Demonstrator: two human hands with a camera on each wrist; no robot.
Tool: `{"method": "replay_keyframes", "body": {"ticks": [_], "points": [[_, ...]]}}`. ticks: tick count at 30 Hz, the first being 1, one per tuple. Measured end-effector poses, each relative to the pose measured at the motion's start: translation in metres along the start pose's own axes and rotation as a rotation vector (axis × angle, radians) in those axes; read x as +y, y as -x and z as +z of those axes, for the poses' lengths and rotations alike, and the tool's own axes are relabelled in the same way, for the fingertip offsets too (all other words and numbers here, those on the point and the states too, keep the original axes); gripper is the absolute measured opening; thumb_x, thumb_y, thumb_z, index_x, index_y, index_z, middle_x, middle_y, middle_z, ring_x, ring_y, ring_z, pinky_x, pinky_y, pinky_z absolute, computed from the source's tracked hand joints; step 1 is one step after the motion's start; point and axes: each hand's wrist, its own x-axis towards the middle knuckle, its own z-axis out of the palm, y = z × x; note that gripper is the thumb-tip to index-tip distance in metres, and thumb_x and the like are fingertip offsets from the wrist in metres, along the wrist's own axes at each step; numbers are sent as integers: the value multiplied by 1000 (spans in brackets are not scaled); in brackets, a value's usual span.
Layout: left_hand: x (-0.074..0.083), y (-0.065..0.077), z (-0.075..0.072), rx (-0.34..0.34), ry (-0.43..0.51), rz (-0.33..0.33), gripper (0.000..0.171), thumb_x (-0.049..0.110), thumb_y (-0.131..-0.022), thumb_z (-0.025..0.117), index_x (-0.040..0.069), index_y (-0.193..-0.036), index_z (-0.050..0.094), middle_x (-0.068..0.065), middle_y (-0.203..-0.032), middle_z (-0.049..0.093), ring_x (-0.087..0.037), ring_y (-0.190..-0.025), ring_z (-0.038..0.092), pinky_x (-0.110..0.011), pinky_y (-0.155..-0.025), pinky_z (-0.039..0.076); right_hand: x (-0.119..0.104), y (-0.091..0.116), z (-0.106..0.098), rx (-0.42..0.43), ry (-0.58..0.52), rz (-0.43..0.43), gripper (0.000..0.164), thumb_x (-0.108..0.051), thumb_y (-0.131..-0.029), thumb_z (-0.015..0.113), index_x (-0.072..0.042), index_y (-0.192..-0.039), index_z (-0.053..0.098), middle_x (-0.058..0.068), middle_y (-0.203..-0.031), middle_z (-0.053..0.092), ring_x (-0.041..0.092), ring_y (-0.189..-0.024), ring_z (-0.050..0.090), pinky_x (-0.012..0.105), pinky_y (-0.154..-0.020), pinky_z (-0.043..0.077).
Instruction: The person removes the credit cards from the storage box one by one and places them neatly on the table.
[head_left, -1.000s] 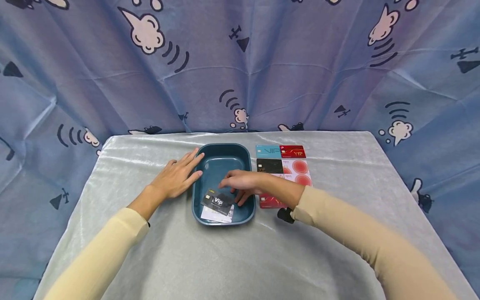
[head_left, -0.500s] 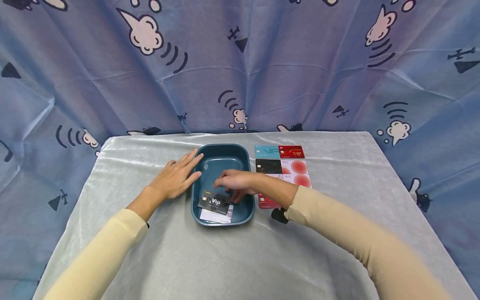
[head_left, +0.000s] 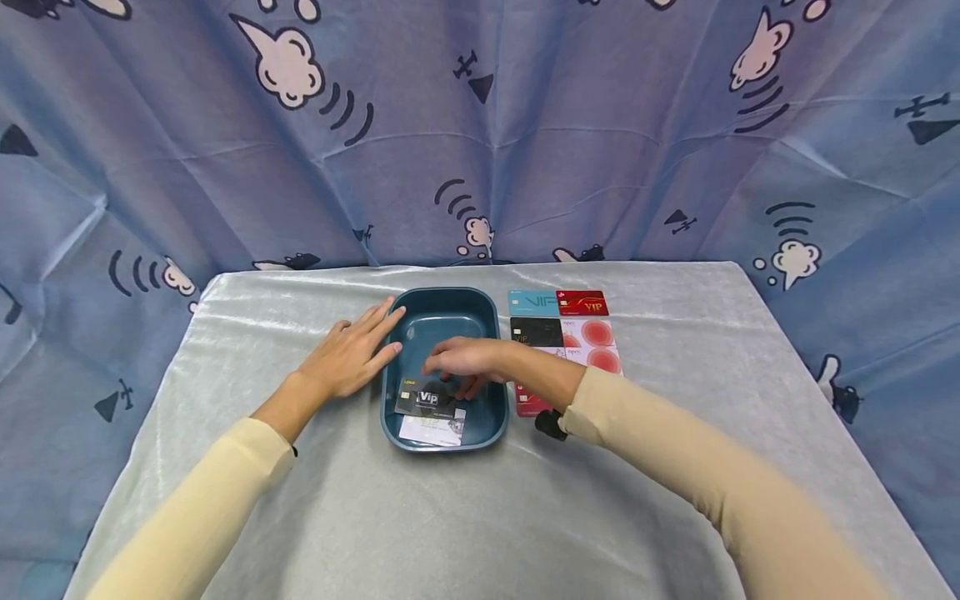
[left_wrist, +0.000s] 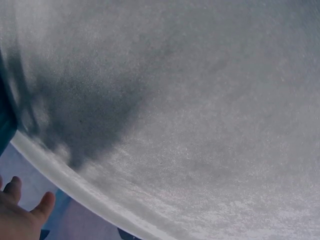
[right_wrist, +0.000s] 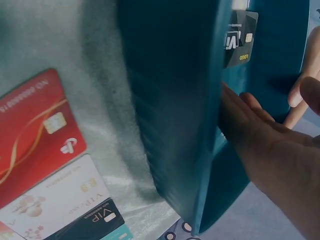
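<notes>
In the head view, a dark blue tray [head_left: 462, 293] holds a black card marked "Vip" [head_left: 424, 402] and a white card [head_left: 429, 430], one above the other near its front. My left hand [head_left: 351, 357] rests against the tray's left rim, fingers straight and spread. Inside the tray is my right hand [head_left: 465, 361], its fingertips at the black card's right edge; they appear to touch it without gripping. The right wrist view has the tray wall hiding those fingertips, with the black card [right_wrist: 242, 40] beyond. Only some left fingers and thumb show in the left wrist view.
Right of the tray several cards lie in two columns: a light blue card [head_left: 531, 302], a red card [head_left: 583, 302], a black card [head_left: 536, 332], white-and-red cards [head_left: 597, 334], and another red card [head_left: 529, 402] partly under my right forearm. A patterned blue curtain [head_left: 585, 150] hangs behind the table.
The black card has shifted slightly left and turned straighter, lining up above the white card. My right hand has moved a little left with it. My left hand stays at the rim.
</notes>
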Motion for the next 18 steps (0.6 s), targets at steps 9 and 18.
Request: {"method": "replay_keyframes", "body": {"ticks": [9, 18], "points": [[-1, 0, 1, 1, 0, 4, 64, 48, -107, 32, 15, -160, 21, -10, -166, 13, -32, -149, 23, -61, -108, 31, -8, -5, -1, -48, 52, 30, 54, -35, -102, 51, -11, -149, 43, 18, -142, 51, 41, -106, 65, 48, -94, 53], [-1, 0, 1, 0, 3, -1, 63, 46, -107, 35, 15, -160, 21, -10, -166, 14, -32, -149, 23, -61, -108, 31, -10, -7, -2, -64, 103, 42, 53, -39, -101, 51, -11, -146, 48, 14, -137, 58, 39, -104, 66, 52, -96, 50]]}}
